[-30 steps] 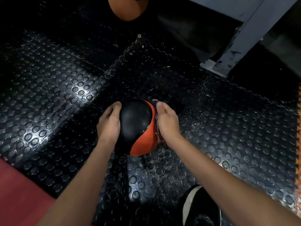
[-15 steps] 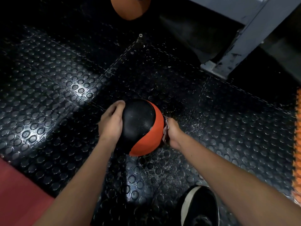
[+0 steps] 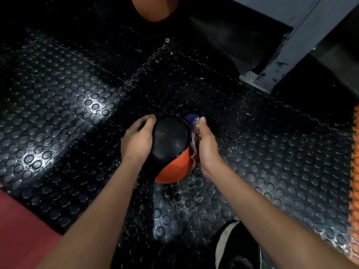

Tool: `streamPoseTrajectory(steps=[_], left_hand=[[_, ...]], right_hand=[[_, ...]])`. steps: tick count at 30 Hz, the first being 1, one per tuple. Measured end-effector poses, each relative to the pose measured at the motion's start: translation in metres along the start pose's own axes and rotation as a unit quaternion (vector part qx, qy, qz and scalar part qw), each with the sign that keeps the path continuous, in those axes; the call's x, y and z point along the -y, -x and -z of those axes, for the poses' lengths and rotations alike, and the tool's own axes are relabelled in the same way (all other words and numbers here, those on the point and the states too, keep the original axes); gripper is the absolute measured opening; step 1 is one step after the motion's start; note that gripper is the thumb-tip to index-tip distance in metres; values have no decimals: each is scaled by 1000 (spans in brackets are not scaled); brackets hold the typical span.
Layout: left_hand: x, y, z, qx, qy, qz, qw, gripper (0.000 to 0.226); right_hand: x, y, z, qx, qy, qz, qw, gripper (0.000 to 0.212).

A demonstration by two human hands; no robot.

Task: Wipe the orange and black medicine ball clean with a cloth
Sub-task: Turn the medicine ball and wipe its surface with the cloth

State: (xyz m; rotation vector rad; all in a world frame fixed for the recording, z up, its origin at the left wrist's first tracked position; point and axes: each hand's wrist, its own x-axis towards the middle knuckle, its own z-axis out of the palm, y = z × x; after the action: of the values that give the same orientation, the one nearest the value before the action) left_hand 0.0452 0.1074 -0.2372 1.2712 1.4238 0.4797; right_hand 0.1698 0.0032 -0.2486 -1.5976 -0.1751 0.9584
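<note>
The orange and black medicine ball (image 3: 171, 144) rests on the black studded rubber floor (image 3: 77, 113), its black panel facing up and an orange panel low on the near right. My left hand (image 3: 137, 141) cups the ball's left side with its fingers curled over it. My right hand (image 3: 206, 146) holds a blue and white cloth (image 3: 192, 121) against the ball's right side. The cloth's blue tip sticks out past my fingertips at the ball's upper right. Most of the cloth is hidden between my palm and the ball.
A second orange ball (image 3: 153, 8) lies at the top edge. A grey metal frame foot (image 3: 256, 79) stands at the upper right. My black shoe (image 3: 237, 247) is at the bottom. A red mat (image 3: 19, 230) lies bottom left, an orange mat edge (image 3: 354, 171) at the right.
My right hand slid the cloth down the ball's right side, then back up to the upper right. My left hand stayed on the left side.
</note>
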Motion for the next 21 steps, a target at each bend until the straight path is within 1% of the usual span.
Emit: streamPoseTrajectory(steps=[2,3,5,7,10,12,13,15,17,19,21], left_hand=[[5,-3,4,5,13,5,1000,5],[7,-4,6,10,18,8,1000,8],[9,-5,8,13,28,10,999,17],[11,-6,9,12,39,12,999,28],[12,-5,11,12,43,8,999,40],[15,-5,10,10,47,3,999,40],[17,-5,10,9,53,-1,999,35],[22,-4,12,9,70,-7,997,24],[24,-4,14,11,82,-6,997,29],[22,-3,14,12,84,0,996,35],[18,-4,11,4,85,7,996,33]], right_hand=[[0,3,-3,15,57,21,998,38],[0,3,-3,25,79,33,996,41],[-2,5,0,52,101,64,991,57],[-5,13,4,66,141,109,982,52],[-9,28,3,45,238,242,940,45],[-16,30,1,52,246,329,910,39],[-20,27,1,48,240,349,905,36],[-25,20,0,26,218,355,909,32],[-22,11,-3,12,203,331,921,29],[-13,-1,-9,1,181,274,945,26],[3,-11,-14,-7,155,194,969,26]])
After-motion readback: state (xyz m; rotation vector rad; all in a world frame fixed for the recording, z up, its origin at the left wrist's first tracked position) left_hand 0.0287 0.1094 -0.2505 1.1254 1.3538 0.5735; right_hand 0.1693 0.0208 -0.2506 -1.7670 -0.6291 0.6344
